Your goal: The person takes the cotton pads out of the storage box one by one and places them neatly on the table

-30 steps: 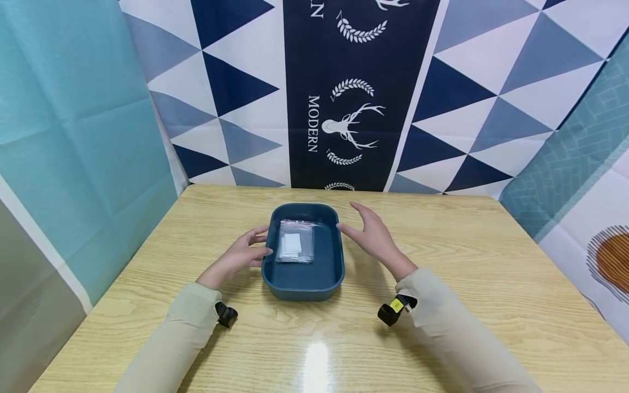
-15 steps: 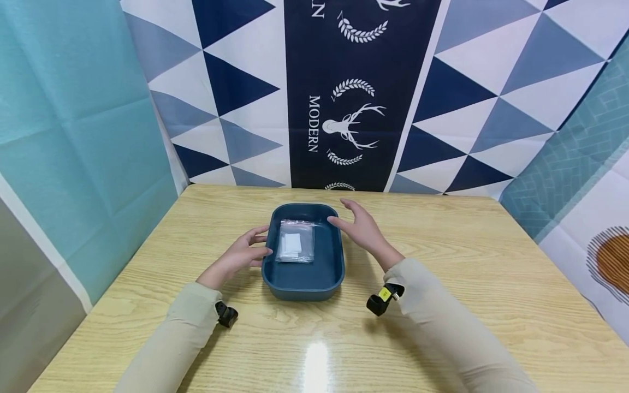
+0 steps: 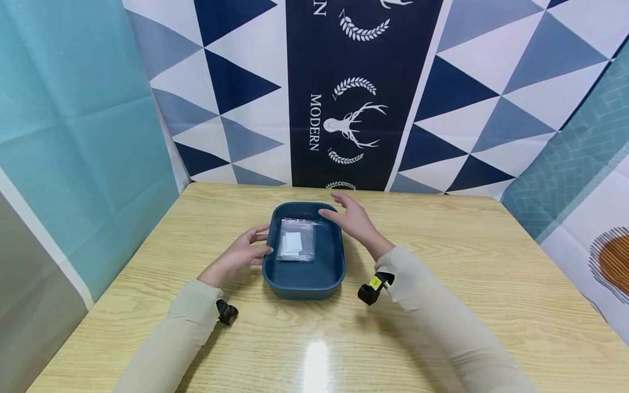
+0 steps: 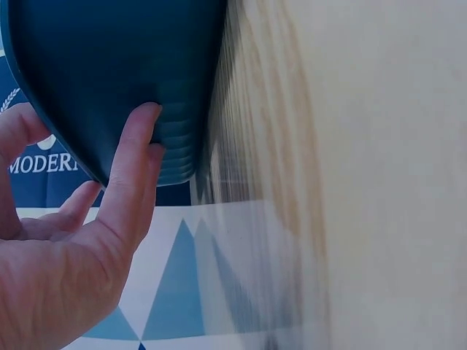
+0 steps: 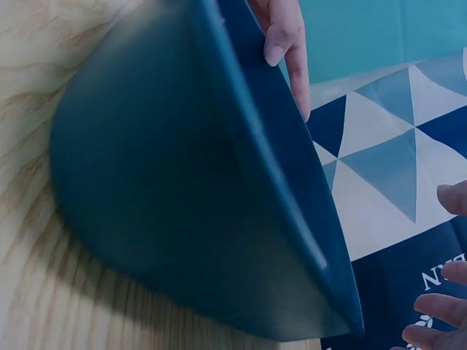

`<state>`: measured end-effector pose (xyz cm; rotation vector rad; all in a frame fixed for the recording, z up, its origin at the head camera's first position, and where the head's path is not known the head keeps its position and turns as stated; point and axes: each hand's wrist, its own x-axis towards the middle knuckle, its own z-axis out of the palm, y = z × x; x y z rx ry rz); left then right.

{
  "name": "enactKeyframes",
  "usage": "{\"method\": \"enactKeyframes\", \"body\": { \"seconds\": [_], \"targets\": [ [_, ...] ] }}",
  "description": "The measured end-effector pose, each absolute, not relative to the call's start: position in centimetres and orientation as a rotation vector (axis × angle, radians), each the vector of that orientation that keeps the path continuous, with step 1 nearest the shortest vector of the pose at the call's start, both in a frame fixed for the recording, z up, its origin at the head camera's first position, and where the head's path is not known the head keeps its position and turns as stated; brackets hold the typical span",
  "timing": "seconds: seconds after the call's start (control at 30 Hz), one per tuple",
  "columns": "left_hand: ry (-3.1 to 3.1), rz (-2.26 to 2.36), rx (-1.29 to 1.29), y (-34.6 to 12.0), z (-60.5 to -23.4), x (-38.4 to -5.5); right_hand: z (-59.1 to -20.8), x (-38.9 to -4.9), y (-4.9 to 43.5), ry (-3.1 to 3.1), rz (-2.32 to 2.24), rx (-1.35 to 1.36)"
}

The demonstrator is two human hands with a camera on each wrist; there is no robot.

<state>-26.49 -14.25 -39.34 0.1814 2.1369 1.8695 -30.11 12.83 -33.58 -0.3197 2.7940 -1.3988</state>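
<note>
A dark blue rounded rectangular container [image 3: 304, 292] stands on the table. Inside it, toward the left, lie clear zip-top plastic bags [image 3: 306, 245] with a white patch on top. My left hand [image 3: 239, 252] is at the container's left side; its extended fingers touch the outer wall in the left wrist view, and the thumb reaches the rim. My right hand [image 3: 355, 219] hovers over the far right corner, fingers spread and nothing in them. In the right wrist view its fingertips [image 5: 432, 306] stand apart from the rim.
The wooden table [image 3: 442, 262] extends around the container on every side. A patterned cloth [image 3: 245, 98] hangs behind the table's far edge, and a turquoise cloth [image 3: 88, 125] on the left. Small black cameras [image 3: 369, 293] are worn on both wrists.
My right hand has moved left and away from me, from beside the container's right side to over its far right corner. My left hand and the container have stayed in place.
</note>
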Motion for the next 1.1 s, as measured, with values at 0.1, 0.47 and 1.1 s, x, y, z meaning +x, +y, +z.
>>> {"method": "enactKeyframes", "body": {
  "seconds": [0.1,0.47,1.1],
  "targets": [
    [2.134,1.871,0.179,-14.3,-39.4,-26.6,-33.4,-30.4,12.3,2.749,-1.431,-0.297],
    [2.102,1.890,0.190,-14.4,-39.2,-26.4,-33.4,-31.7,10.1,2.523,-1.580,-0.269],
    [2.133,1.880,0.145,-14.3,-39.3,-26.5,-35.3,-32.9,7.2,2.288,-1.569,-0.219]
  ]
}}
